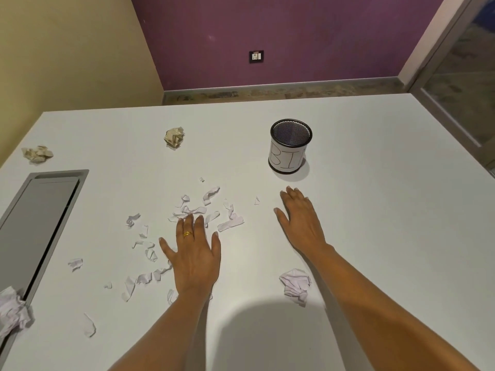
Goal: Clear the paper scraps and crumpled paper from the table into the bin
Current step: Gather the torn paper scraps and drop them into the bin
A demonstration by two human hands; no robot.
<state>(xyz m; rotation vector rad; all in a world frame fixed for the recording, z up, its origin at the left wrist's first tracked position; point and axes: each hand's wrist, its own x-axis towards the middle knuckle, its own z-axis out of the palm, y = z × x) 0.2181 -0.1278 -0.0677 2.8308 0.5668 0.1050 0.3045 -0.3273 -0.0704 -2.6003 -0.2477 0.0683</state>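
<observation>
Several white paper scraps (203,210) lie scattered over the white table (375,210). My left hand (194,253) lies flat and open among them, palm down, with a gold ring on one finger. My right hand (300,218) also rests flat and open, to the right of the scraps and just in front of the bin (290,147), a black mesh cup with a paper label. A white crumpled ball (296,285) lies beside my right forearm. Two beige crumpled balls sit farther back, one (174,137) in the middle, one (37,153) at the far left. Another white crumpled paper (13,309) lies at the left edge.
A grey recessed cable hatch (40,223) is set into the table on the left. The table's far edge faces a purple wall; a glass door frame stands at the right.
</observation>
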